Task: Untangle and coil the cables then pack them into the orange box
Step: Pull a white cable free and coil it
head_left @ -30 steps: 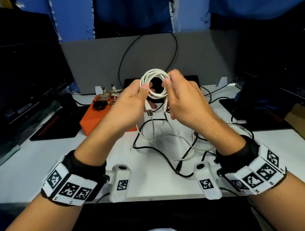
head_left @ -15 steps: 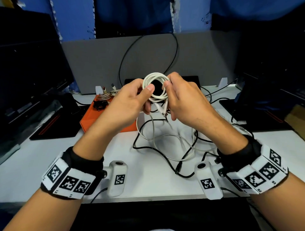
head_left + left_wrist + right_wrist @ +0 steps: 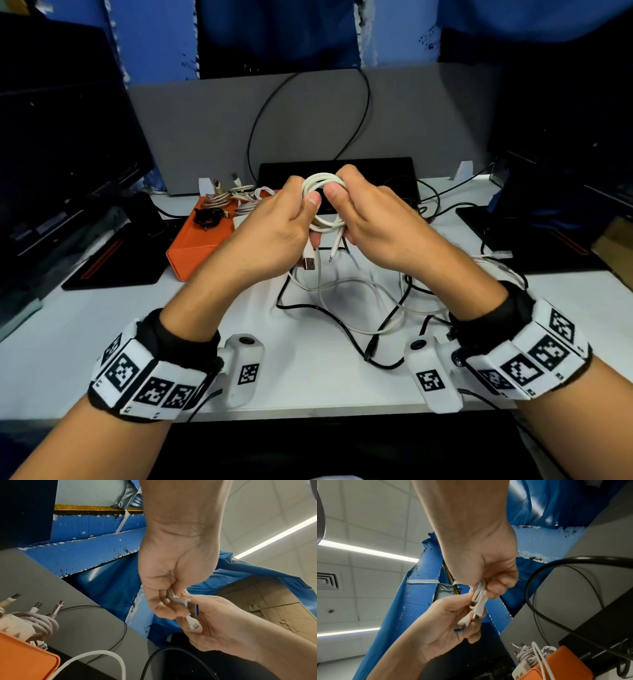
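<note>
A white cable (image 3: 322,202) wound into a small coil is held up in the air above the middle of the white desk (image 3: 102,329), between both hands. The left hand (image 3: 274,233) pinches the coil's left side with its thumb on the front and curled fingers behind, and the right hand (image 3: 373,222) grips the right side the same way, its thumb tip just beside the left thumb. Two ends hang down below the coil between the palms: a wide flat plug (image 3: 309,263) with a blue insert, seen clearly in the left wrist view (image 3: 194,608), and a thin small plug (image 3: 331,257). Below the hands, loose white and black cables (image 3: 346,308) lie tangled across the desk. The orange box (image 3: 202,246) stands on the desk to the left of the hands, well apart from the held coil, with several wound cables (image 3: 239,200) sitting in its top, among them a braided one and a small black bundle (image 3: 209,216). A grey partition (image 3: 205,130) stands behind the desk, with a thin black cable (image 3: 366,99) looping up across it, and a dark monitor (image 3: 58,154) stands at the left.
</note>
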Action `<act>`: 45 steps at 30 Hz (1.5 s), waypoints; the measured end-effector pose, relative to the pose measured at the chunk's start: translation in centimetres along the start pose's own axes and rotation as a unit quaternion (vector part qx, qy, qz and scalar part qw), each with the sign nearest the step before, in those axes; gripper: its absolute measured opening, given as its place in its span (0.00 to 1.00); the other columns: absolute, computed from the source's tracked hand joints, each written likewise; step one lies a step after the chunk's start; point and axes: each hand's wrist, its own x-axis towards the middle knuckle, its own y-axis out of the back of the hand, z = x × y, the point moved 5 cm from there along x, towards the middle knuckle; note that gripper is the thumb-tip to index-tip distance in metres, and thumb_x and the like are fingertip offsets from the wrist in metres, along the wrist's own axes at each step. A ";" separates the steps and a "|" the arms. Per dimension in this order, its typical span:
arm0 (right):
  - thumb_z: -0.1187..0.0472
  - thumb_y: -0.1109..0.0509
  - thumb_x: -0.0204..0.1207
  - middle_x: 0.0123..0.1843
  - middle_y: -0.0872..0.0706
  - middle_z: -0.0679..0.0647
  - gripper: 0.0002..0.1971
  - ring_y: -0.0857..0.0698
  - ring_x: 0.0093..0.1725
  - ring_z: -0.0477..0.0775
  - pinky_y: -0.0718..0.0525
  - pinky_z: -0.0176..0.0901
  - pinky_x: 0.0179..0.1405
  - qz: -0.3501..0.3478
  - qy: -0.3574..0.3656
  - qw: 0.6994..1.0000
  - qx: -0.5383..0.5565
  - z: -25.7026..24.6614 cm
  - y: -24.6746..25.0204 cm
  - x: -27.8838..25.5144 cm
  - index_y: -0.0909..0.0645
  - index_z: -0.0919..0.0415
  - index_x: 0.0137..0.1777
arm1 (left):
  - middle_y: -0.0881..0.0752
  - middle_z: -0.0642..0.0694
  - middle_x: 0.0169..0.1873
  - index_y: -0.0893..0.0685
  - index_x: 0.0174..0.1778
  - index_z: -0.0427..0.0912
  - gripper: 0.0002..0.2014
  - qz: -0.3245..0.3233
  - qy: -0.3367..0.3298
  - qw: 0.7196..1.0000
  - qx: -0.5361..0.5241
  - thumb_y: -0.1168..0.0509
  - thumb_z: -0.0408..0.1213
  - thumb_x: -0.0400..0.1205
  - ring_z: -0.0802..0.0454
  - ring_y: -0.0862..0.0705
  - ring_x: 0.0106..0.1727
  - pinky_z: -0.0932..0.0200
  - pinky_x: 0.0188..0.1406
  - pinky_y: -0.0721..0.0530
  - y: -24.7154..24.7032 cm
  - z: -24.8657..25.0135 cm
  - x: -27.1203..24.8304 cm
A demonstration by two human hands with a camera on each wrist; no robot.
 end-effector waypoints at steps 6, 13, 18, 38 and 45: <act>0.42 0.50 0.93 0.37 0.22 0.55 0.19 0.21 0.33 0.50 0.13 0.67 0.43 -0.001 0.008 0.997 0.079 0.2 0.1 0.1 0.26 0.55 0.53 | 0.13 0.48 0.36 0.21 0.62 0.47 0.16 0.001 -0.054 0.997 -0.055 0.50 0.52 0.94 0.45 0.15 0.40 0.40 0.44 0.16 -0.1 -0.3 0.2; 0.44 0.53 0.94 0.35 0.21 0.50 0.18 0.19 0.39 0.62 0.23 0.59 0.37 0.048 0.009 0.994 -0.094 -0.2 1.6 0.2 0.32 0.56 0.50 | 0.18 0.52 0.36 0.19 0.54 0.51 0.16 -0.005 -0.080 0.995 -0.052 0.48 0.55 0.92 0.53 0.19 0.36 0.41 0.42 0.17 0.4 0.5 0.4; 0.45 0.55 0.94 0.31 0.25 0.52 0.17 0.24 0.31 0.61 0.34 0.55 0.31 0.039 -0.002 0.981 -0.189 -0.1 2.6 -0.2 0.37 0.57 0.51 | 0.25 0.47 0.29 0.16 0.46 0.39 0.15 -0.039 0.000 0.984 -0.176 0.44 0.37 0.93 0.50 0.33 0.26 0.56 0.27 0.33 2.7 -0.9 1.0; 0.43 0.55 0.93 0.34 0.22 0.51 0.19 0.23 0.34 0.57 0.31 0.52 0.28 0.033 0.011 0.989 -0.147 -2.1 2.0 -1.0 0.34 0.55 0.50 | 0.12 0.44 0.39 0.16 0.50 0.45 0.05 0.173 -0.166 0.932 -0.273 0.35 0.33 0.89 0.47 0.14 0.40 0.48 0.41 0.12 1.8 2.2 -0.5; 0.45 0.49 0.93 0.29 0.22 0.42 0.20 0.25 0.31 0.46 0.29 0.48 0.36 0.020 0.012 0.999 0.046 -0.6 2.6 -0.3 0.29 0.52 0.41 | 0.14 0.45 0.43 0.17 0.50 0.45 0.03 0.175 -0.200 0.952 -0.154 0.33 0.34 0.89 0.47 0.15 0.43 0.52 0.47 0.15 2.0 2.8 -0.8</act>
